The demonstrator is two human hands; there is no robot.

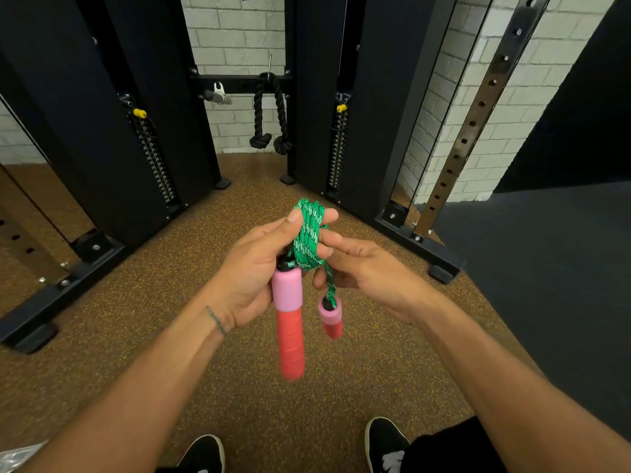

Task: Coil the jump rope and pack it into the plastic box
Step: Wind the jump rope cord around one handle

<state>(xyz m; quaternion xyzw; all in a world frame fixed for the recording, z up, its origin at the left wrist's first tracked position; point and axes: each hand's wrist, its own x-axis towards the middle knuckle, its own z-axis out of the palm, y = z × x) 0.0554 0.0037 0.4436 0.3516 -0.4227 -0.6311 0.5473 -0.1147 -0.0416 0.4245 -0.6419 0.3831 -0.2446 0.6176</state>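
Note:
A green braided jump rope [309,233] is wound into a tight bundle of loops held up in front of me. My left hand [254,268] grips the bundle, thumb on top, with one pink-and-red handle [289,322] hanging straight down from it. My right hand [362,268] pinches the loose strand at the bundle's right side; the second pink-and-red handle [330,317] dangles from that strand below my fingers. No plastic box shows, though a scrap of clear plastic [18,457] lies at the bottom left corner.
I stand on brown speckled rubber flooring [143,302]. Black cable-machine towers [102,131] with weight stacks rise ahead, their base feet [440,271] jutting onto the floor. A black tricep rope [269,114] hangs between them. My two black shoes [386,442] are below.

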